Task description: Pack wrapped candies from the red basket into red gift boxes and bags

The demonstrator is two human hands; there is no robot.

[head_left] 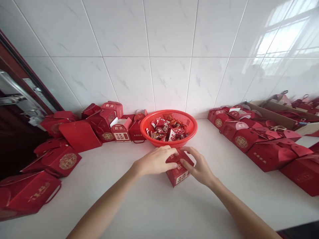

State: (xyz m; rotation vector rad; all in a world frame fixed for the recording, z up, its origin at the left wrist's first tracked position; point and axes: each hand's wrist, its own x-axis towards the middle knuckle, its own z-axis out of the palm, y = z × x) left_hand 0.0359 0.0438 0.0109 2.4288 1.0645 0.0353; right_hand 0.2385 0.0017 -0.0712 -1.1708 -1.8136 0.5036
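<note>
Your left hand and right hand grasp red box by top, mid-surface. White surface stretches toward near edge, elbow room both sides. Just beyond box, near back edge: red basket, wrapped sweets inside. More boxes crowd surface's left and right. Tiled wall behind.

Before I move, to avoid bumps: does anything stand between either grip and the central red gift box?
Nothing visible does: left grip and right grip both touch the red gift box; the red colander stands beyond it.
</note>
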